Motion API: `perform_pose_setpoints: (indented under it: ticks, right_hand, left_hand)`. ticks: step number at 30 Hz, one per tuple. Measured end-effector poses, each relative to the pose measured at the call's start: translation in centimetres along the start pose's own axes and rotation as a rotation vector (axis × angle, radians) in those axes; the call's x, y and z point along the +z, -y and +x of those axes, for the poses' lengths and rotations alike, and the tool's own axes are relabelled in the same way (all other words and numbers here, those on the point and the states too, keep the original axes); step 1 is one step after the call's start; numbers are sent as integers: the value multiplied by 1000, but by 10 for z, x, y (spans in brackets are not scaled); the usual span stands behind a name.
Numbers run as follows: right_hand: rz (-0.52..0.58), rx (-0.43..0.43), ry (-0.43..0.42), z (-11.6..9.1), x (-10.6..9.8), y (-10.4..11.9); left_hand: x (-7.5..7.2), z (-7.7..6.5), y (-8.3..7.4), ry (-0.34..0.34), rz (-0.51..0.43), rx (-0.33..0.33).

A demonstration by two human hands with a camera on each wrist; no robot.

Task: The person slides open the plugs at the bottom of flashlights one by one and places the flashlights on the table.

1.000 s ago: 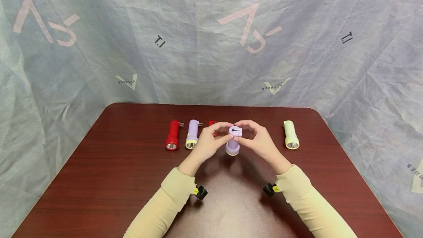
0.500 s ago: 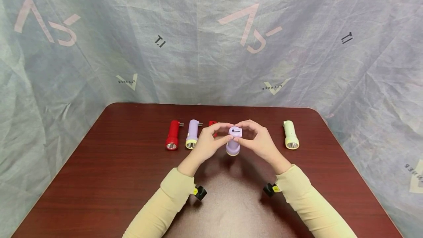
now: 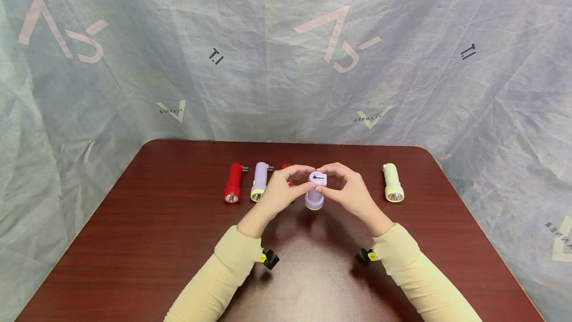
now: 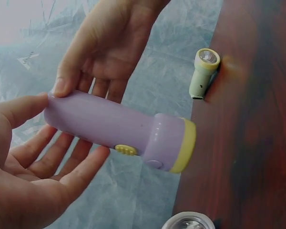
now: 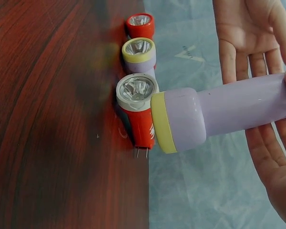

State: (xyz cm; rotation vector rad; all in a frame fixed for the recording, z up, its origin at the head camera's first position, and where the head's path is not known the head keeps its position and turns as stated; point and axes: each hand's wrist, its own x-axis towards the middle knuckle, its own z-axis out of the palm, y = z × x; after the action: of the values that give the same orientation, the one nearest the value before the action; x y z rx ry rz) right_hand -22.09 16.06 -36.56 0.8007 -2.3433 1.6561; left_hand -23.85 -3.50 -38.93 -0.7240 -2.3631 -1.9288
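Note:
A lilac flashlight [image 3: 315,200] with a yellow ring around its lens end stands between both hands, lens end down and tail end toward the head camera. Its tail shows a small black keyhole-like mark. The left hand [image 3: 282,192] pinches the tail end from the left with thumb and fingers. From the right, the right hand [image 3: 350,190] pinches the same end. In the left wrist view a yellow ribbed switch shows on the side of the lilac flashlight [image 4: 97,118]. The right wrist view shows its smooth side and yellow ring.
Left of the hands lie a red flashlight [image 3: 233,183] and a second lilac flashlight [image 3: 260,181], prongs out. A red flashlight with a white rim [image 5: 142,125] is mostly behind the left hand in the head view. A pale green flashlight [image 3: 393,182] lies at right on the brown table [image 3: 134,242].

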Motion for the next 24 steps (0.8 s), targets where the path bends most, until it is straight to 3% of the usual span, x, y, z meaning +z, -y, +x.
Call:
perform_pose_setpoints:
  ticks: [5, 14, 24]
  right_hand:
    - [-6, -6, 2, -1, 1, -1]
    - [2, -3, 7, -1, 2, -3]
    - [-3, -17, -4, -1, 2, -2]
  left_hand:
    - [-2, 2, -6, 6, -19, -95]
    - [0, 7, -11, -9, -126, -202]
    - [2, 11, -15, -23, -139, -231]
